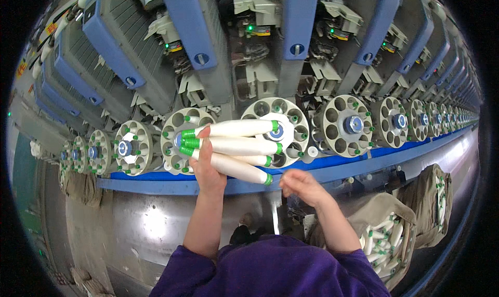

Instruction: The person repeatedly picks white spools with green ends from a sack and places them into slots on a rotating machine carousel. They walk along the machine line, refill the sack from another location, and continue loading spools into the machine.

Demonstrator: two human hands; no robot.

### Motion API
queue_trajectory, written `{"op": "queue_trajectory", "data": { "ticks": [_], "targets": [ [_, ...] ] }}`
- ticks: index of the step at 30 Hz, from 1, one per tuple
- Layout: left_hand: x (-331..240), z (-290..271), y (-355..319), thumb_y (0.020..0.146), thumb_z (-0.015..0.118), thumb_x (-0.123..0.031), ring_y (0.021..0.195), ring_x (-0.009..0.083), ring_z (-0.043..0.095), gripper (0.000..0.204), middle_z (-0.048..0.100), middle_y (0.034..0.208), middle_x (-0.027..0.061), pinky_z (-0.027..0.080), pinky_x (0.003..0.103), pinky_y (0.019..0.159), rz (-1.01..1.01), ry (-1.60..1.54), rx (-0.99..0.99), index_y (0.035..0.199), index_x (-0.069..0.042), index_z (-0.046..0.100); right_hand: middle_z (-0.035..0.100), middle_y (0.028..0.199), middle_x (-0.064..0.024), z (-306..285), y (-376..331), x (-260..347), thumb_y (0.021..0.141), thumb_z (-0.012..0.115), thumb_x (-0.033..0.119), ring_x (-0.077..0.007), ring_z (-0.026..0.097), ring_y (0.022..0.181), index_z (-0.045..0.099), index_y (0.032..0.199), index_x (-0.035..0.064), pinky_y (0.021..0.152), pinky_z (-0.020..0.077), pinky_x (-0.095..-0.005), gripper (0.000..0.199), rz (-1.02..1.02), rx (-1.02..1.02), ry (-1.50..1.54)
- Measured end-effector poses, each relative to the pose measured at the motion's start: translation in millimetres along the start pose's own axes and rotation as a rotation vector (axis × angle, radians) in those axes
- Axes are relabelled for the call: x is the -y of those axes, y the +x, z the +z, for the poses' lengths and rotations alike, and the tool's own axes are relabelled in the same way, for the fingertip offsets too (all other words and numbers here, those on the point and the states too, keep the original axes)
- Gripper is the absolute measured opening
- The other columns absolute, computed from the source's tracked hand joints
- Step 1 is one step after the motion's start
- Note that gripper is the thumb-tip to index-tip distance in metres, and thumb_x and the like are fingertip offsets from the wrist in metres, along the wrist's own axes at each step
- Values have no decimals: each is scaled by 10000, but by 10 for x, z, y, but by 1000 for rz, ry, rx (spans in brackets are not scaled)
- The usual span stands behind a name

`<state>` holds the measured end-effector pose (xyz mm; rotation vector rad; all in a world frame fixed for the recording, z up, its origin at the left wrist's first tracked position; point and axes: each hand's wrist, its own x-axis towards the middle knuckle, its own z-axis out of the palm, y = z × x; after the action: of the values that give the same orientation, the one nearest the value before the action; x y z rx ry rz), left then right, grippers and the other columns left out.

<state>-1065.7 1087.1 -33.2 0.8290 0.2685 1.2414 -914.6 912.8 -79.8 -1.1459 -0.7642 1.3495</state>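
Note:
Several white yarn bobbins [236, 145] with green ends lie fanned out in my left hand [207, 168]. Its fingers and thumb are wrapped around their left ends, and the bobbins point to the right. Close by the green tip of the lowest bobbin is my right hand [304, 186], its fingers curled together. Whether a thread is pinched there is too small to tell. Behind the bobbins stands a round bobbin magazine [305, 123], partly hidden by them. Another round magazine [340, 125] with a blue hub stands to its right, green bobbin tips showing in some holes.
A long row of winding units with blue panels [301, 21] runs across the back. Below the magazines is a blue rail [244, 186]. At lower right, a cloth-lined container [408, 214] holds many green-tipped bobbins, with another cloth bag [423, 229] beyond it.

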Motion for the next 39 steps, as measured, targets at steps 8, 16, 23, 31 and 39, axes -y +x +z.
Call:
{"op": "queue_trajectory", "data": {
  "ticks": [8, 16, 23, 31, 39],
  "targets": [
    [39, -153, -3, 888, 545, -191, 1069, 233, 517, 357, 518, 1170, 135, 428, 380, 931, -98, 2, -158, 1189, -1, 521, 568, 753, -48, -103, -33, 50, 932, 513, 270, -89, 405, 509, 517, 878, 72, 450, 362, -227, 205, 23, -8, 48],
    [-44, -226, -10, 888, 541, -186, 1061, 223, 514, 359, 517, 1172, 123, 422, 375, 940, -135, -36, -123, 1202, -13, 518, 574, 758, -27, -2570, -789, 122, 875, 561, 254, -148, 552, 663, 554, 882, 91, 599, 492, -313, 164, -240, -1047, -371],
    [70, -73, -7, 909, 503, -238, 1110, 252, 485, 393, 500, 1201, 128, 389, 400, 975, -207, -83, -140, 1237, -21, 487, 444, 1323, -101, -353, 225, 117, 805, 520, 594, -225, 391, 1232, 328, 1387, 110, 1048, 206, -454, 781, 137, -381, -118],
    [262, -404, 369, 809, 664, -124, 951, 217, 576, 385, 574, 1071, 142, 479, 343, 838, -101, 219, -104, 1155, -1, 549, 423, 580, 57, -576, 251, 362, 917, 539, 259, -42, 344, 493, 586, 853, 83, 465, 318, -195, 193, 135, -388, -84],
    [1488, -232, 235, 802, 651, -146, 1149, 267, 403, 468, 337, 1258, 171, 332, 369, 974, 102, 621, -234, 1241, -66, 510, 637, 950, -43, -219, 567, 306, 956, 470, 249, -127, 597, 895, 578, 889, 35, 765, 489, -255, 249, -252, -76, -127]
  ]
}}
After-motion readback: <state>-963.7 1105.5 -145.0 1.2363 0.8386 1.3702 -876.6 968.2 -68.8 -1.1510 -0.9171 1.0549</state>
